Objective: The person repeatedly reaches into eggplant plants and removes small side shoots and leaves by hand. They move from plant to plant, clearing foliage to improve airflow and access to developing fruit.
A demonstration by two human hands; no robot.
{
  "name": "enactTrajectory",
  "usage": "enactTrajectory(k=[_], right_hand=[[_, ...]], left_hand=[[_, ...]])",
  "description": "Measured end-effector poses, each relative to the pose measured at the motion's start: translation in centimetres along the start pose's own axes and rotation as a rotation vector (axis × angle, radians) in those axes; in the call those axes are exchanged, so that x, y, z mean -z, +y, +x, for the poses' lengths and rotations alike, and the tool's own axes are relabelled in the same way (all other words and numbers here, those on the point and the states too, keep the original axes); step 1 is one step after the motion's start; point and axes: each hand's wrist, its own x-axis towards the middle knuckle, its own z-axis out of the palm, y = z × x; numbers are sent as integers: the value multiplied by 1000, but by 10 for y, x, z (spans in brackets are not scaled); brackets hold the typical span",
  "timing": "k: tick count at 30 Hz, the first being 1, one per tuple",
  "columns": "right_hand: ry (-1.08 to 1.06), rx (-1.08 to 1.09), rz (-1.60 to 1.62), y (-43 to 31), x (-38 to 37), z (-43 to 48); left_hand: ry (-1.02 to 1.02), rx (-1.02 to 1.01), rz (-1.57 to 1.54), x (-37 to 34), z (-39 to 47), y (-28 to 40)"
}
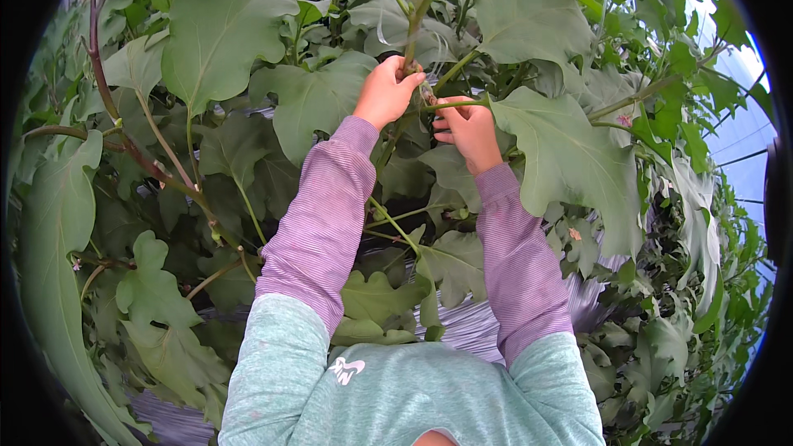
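In front of me stands a leafy plant that looks like an eggplant, with a thick upright stem (414, 34). My left hand (385, 94) pinches this stem at a fork, thumb and fingers closed around it. Just below the thumb hangs a small withered blossom or young fruit (427, 94). The curled fingertips of my right hand (468, 133) are at its lower end; whether they grip it is hard to see. A green leaf stalk (455, 104) crosses in front of the right fingers and leads to a broad lobed leaf (573, 148).
Thin clear strings (381, 9) hang beside the stem. A dark woody branch (145, 164) slants down on the left. Large leaves (226, 37) crowd all sides. Silvery plastic film (461, 328) covers the ground below. Greenhouse sheeting (740, 148) shows at the right.
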Motion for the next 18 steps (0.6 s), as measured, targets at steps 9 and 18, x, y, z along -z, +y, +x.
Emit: enactTrajectory(k=[9,18], right_hand=[[-128,107,-770,20,64,-94],[-163,107,-788,22,162,-165]], left_hand=[[44,-76,-143,10,-9,-2],[-235,-373,33,-47,-60,84]])
